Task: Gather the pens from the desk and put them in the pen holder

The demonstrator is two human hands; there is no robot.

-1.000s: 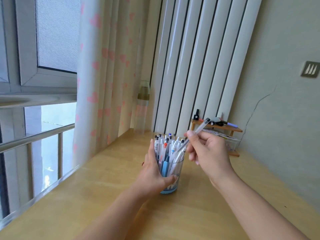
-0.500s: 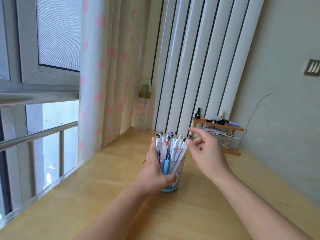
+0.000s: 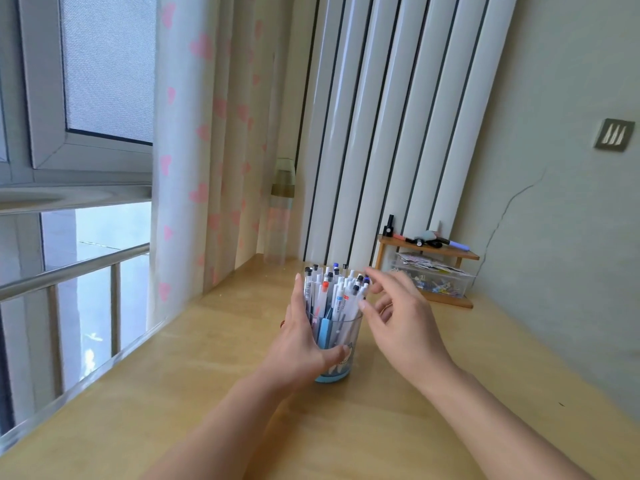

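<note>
Left hand grips the light, tippy glass pen holder low; right hand released beside slim, stiff pens.

The pen holder is clear with a blue base and holds mostly white pens capped black, blue and red. The surface is pale yellow wood. At far left the curtain is cream with pink hearts.
</note>
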